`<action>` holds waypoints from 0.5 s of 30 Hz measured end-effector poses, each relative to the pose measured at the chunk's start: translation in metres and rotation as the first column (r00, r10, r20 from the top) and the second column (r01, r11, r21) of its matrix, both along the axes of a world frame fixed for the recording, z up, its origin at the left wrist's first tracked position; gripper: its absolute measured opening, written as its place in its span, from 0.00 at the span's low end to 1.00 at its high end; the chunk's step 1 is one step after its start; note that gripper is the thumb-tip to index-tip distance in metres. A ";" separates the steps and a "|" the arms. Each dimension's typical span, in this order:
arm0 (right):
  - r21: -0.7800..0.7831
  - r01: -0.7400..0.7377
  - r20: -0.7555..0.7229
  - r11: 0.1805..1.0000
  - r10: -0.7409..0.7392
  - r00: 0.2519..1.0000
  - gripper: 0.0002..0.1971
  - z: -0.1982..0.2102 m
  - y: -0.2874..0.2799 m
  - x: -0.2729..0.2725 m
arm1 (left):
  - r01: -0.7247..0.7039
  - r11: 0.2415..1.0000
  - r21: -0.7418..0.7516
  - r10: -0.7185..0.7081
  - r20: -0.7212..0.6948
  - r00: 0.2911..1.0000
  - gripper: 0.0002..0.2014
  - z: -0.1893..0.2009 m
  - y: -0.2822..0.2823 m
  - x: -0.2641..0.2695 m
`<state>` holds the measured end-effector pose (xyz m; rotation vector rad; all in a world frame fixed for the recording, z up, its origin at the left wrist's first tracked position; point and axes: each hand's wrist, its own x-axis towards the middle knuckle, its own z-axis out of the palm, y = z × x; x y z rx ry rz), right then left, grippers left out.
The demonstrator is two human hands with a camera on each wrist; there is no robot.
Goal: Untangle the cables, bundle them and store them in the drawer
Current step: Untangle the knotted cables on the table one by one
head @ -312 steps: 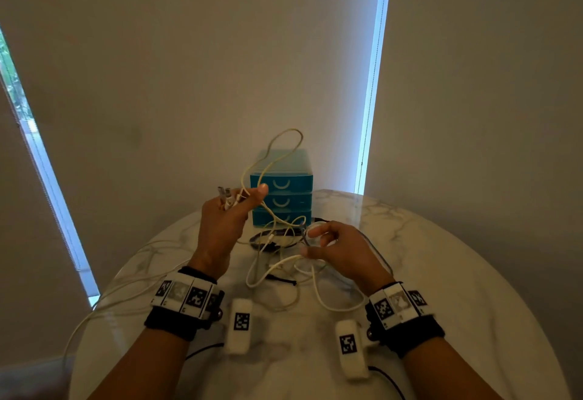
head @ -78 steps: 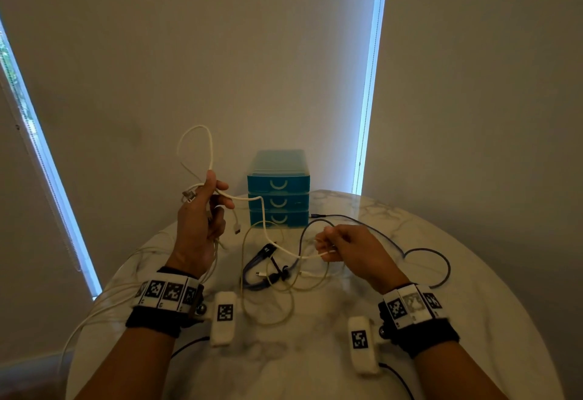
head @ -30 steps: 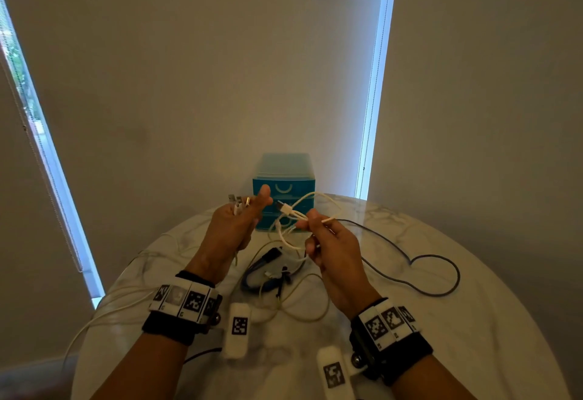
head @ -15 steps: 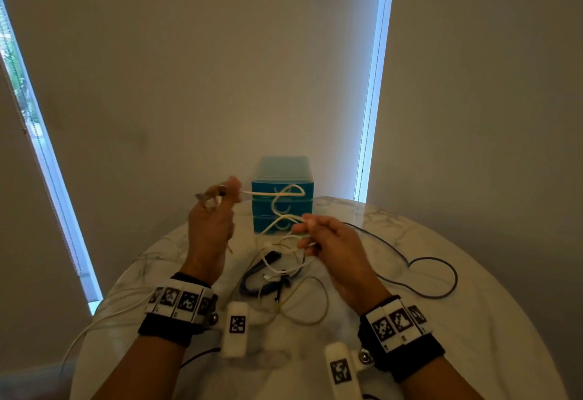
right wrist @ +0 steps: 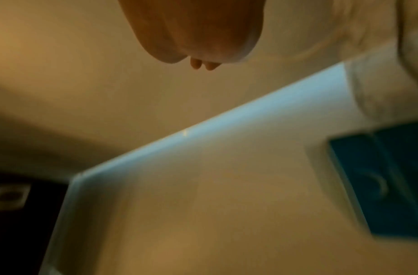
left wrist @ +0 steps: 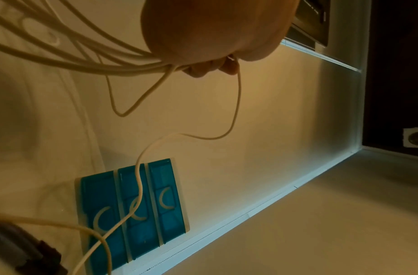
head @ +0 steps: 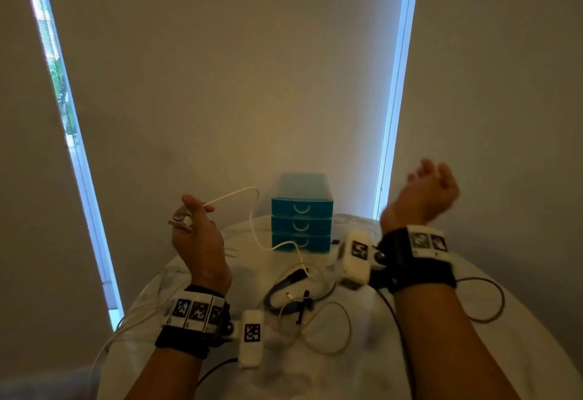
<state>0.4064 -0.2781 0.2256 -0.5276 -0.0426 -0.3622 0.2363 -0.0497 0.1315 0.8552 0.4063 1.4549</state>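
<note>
My left hand (head: pixel 189 216) is raised left of the drawer unit and pinches the white cable (head: pixel 252 210) near its plug ends. In the left wrist view the fingers (left wrist: pixel 210 68) hold several white strands, and one strand (left wrist: pixel 236 111) hangs down across the blue drawer unit (left wrist: pixel 132 210). That cable trails to a loose pile of white and black cables (head: pixel 293 292) on the marble table (head: pixel 347 368). My right hand (head: pixel 426 185) is lifted high at the right, blurred, fingers loosely curled and holding nothing. All three drawers of the blue unit (head: pixel 301 213) are closed.
A black cable (head: pixel 485 301) loops over the table's right side. More white cable (head: pixel 126 324) hangs over the left edge. The drawer unit stands at the table's far edge against the wall. Window strips flank the wall on both sides.
My right hand has let go of the white cable and swung up and to the right. The left hand still holds the cable ends and has shifted slightly left.
</note>
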 end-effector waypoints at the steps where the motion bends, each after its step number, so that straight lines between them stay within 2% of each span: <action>1: -0.169 -0.232 0.131 0.958 0.255 0.958 0.13 0.020 0.030 -0.020 | -0.040 0.999 0.017 0.040 0.008 0.999 0.26 0.001 0.001 0.000; 2: -0.448 -0.394 0.198 0.802 0.519 0.832 0.17 0.036 0.057 -0.042 | -0.093 0.995 0.030 0.093 0.009 0.996 0.27 0.001 0.004 -0.001; 3: -0.732 -0.378 0.185 0.566 0.699 0.690 0.23 0.051 0.077 -0.062 | -0.149 0.988 0.040 0.149 0.019 0.989 0.28 0.002 0.006 -0.003; 4: -0.896 -0.250 0.155 0.366 0.787 0.597 0.28 0.063 0.090 -0.077 | -0.199 0.979 0.044 0.198 0.033 0.980 0.28 0.005 0.007 -0.006; 5: -0.953 -0.111 0.171 0.283 0.800 0.575 0.30 0.071 0.097 -0.085 | -0.238 0.970 0.049 0.236 0.050 0.970 0.27 0.008 0.008 -0.009; 6: -0.951 -0.035 0.226 0.306 0.769 0.598 0.29 0.077 0.098 -0.088 | -0.270 0.961 0.056 0.266 0.062 0.962 0.24 0.010 0.009 -0.012; 7: -0.926 -0.068 0.247 0.371 0.732 0.635 0.24 0.079 0.093 -0.087 | -0.282 0.957 0.069 0.277 0.067 0.958 0.21 0.011 0.009 -0.014; 9: -0.846 -0.248 0.191 0.471 0.704 0.684 0.15 0.063 0.072 -0.074 | -0.278 0.956 0.096 0.275 0.044 0.960 0.17 0.013 0.007 -0.013; 10: -0.835 -0.297 0.133 0.462 0.695 0.707 0.14 0.048 0.062 -0.070 | -0.264 0.957 0.117 0.263 0.020 0.964 0.16 0.011 0.005 -0.012; 12: -0.881 -0.306 0.004 0.361 0.653 0.757 0.13 0.006 0.050 -0.060 | -0.212 0.967 0.139 0.219 -0.033 0.975 0.17 0.006 0.004 -0.008; 15: -0.910 -0.352 -0.152 0.219 0.615 0.774 0.11 -0.052 0.043 -0.053 | -0.121 0.981 0.154 0.146 -0.161 0.976 0.23 -0.002 0.004 -0.003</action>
